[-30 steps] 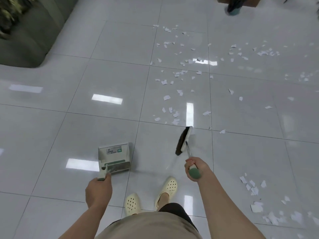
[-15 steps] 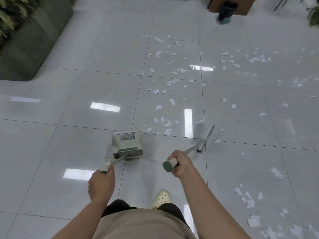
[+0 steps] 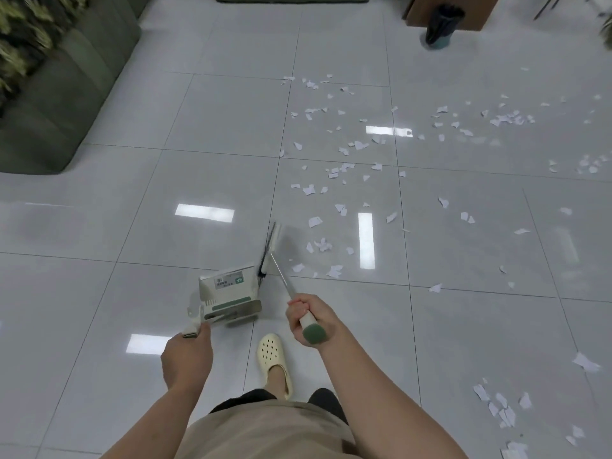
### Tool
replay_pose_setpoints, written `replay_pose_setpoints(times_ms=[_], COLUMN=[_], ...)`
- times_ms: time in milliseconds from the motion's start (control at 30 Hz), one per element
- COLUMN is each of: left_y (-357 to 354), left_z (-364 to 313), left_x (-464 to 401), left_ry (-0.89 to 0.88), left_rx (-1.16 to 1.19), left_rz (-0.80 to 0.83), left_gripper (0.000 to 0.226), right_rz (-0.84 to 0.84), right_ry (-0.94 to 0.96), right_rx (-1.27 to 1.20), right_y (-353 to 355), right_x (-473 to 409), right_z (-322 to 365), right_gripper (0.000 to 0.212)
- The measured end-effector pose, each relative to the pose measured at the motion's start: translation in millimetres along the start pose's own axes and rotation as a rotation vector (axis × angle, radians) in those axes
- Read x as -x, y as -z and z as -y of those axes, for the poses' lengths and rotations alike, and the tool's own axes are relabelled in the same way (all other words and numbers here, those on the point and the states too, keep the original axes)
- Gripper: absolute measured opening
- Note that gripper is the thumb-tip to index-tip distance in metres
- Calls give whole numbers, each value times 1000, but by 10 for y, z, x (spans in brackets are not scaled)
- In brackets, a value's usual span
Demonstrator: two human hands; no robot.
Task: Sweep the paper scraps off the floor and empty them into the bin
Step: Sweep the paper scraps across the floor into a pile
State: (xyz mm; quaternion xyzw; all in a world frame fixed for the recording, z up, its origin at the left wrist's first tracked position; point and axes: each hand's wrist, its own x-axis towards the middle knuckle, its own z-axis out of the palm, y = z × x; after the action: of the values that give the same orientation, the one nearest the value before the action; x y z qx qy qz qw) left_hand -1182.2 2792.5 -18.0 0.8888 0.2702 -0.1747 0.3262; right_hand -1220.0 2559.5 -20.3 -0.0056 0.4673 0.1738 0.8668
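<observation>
Right hand (image 3: 311,318) grips the broom (image 3: 272,246) handle, and its head stands just ahead, touching the dustpan (image 3: 228,293) corner. Left hand (image 3: 187,357) holds the dustpan handle. Scraps (image 3: 331,246) lie ahead and to the right of the broom. Best is short, low strokes toward the pan, with its lip flat on the floor (image 3: 99,293). The bin (image 3: 442,23) stands far ahead.

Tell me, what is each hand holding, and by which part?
Left hand grips the dustpan by its handle end; right hand grips the broom near its green-capped handle top.
</observation>
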Motion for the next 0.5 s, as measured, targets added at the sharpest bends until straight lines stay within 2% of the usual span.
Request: replay_pose_setpoints(times_ms=[200, 267, 433, 500], left_y=[2, -3, 7, 33], left_z=[-355, -455, -697, -762], left_x=[-652, -755, -977, -1061], left_ry=[-29, -44, -93, -102], left_rx=[-38, -67, -68, -43], left_rz=[70, 100, 151, 159], left_gripper=[50, 50, 48, 48], right_rz=[-108, -229, -639, -745], right_ry=[179, 212, 289, 333], right_rx=[-192, -185, 70, 202], right_y=[243, 350, 433, 271], right_x=[-76, 1, 95, 124], right_z=[547, 706, 962, 1072], right_gripper=[21, 25, 22, 20])
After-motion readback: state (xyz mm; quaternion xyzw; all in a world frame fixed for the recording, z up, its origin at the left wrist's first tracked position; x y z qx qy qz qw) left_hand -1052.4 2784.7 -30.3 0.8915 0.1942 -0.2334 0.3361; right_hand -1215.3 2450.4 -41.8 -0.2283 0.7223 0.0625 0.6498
